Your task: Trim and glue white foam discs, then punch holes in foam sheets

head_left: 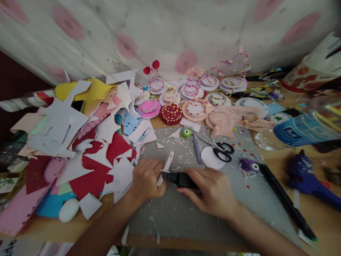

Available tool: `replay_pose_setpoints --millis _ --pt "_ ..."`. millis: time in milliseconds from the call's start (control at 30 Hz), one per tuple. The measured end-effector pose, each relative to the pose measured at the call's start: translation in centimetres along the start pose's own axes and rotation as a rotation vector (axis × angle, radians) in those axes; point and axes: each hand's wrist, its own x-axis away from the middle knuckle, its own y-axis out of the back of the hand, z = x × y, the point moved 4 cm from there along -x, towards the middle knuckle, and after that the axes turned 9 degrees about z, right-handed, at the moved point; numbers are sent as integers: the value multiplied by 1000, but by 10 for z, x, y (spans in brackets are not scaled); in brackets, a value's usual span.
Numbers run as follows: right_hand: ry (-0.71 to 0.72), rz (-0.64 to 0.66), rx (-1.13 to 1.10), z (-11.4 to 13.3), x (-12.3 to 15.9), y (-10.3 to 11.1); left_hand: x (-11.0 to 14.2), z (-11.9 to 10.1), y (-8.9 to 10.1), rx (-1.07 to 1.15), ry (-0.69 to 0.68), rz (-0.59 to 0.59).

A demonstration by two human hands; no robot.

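Note:
My left hand [147, 177] is closed around a narrow white strip [168, 161], whose upper end sticks up past the fingers. In my right hand [213, 190] is a black-handled craft knife [183, 180], pointed left. Its blade end meets the strip close to my left fingers; whether it cuts in cannot be made out. Both hands are over a grey cutting mat [191, 220] scattered with small white slivers [183, 154]. Just beyond the right hand lie a white paper disc [211, 158], scissors with black handles [225, 152] and a thin purple stick [197, 151].
Paper scraps [61, 124] heap up at left. Decorated paper discs, including a dark red one [171, 113], line the back. To the right are a clear bottle with a blue label [298, 131], a blue glue gun [306, 179], a long black tool [286, 202] and a paper bucket [306, 76].

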Motion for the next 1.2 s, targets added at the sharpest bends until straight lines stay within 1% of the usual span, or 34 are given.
replay_pose_setpoints --millis 67,267,500,633,700,800,833,867,900,1000,1067,1133,1200 --pt "6 28 4 2 0 -3 0 0 -1 -5 -1 16" --pt "-61 20 1 1 0 -3 1 2 -3 95 -28 5" --pt "-99 -54 36 5 2 0 -1 3 -1 205 -52 -56" --pt "-90 -64 70 4 1 -1 0 3 -3 227 -47 -58" --pt "-158 -111 123 -5 0 2 3 1 -2 255 -53 -67" --pt "-378 -243 261 -25 1 13 8 0 2 305 -37 -117" --pt "-411 -265 284 -29 2 16 9 -1 3 308 -25 -124" --pt "-398 -261 278 -30 1 17 9 -1 3 303 -18 -123" --pt "-354 -235 244 -29 1 17 9 -1 4 291 -19 -116" --pt "-167 -110 79 -14 -1 11 6 -1 3 247 -33 -89" --pt "-86 -51 4 -3 -1 6 4 0 3 225 -44 -94" --pt "-63 -21 -24 3 -1 3 2 -1 3 205 -51 -102" --pt "-68 -5 -34 3 -1 2 2 -1 4 192 -59 -120"
